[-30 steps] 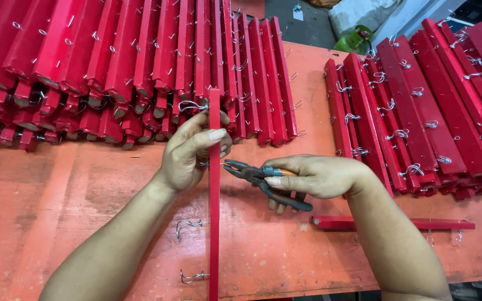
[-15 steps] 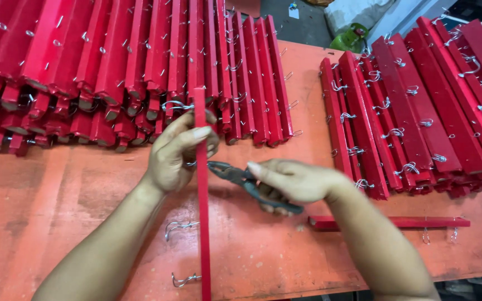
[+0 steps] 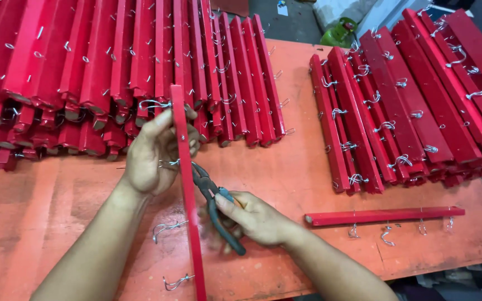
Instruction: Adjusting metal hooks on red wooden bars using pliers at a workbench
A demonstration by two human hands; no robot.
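Observation:
My left hand (image 3: 154,153) grips a long thin red wooden bar (image 3: 188,195) that runs from the pile towards me, edge up. Several bent wire hooks (image 3: 168,227) hang from its left side. My right hand (image 3: 255,220) holds dark pliers with bluish handles (image 3: 216,203); their jaws touch the bar just below my left hand, at a wire.
A large pile of red bars with wire hooks (image 3: 112,72) fills the back left of the orange table (image 3: 285,173). A second pile (image 3: 414,100) lies at the right. One single bar with hooks (image 3: 383,215) lies flat near the right front edge.
My right hand has brought the pliers left and down until the jaws reach the bar. The view has shifted slightly, and my left hand keeps its grip on the bar.

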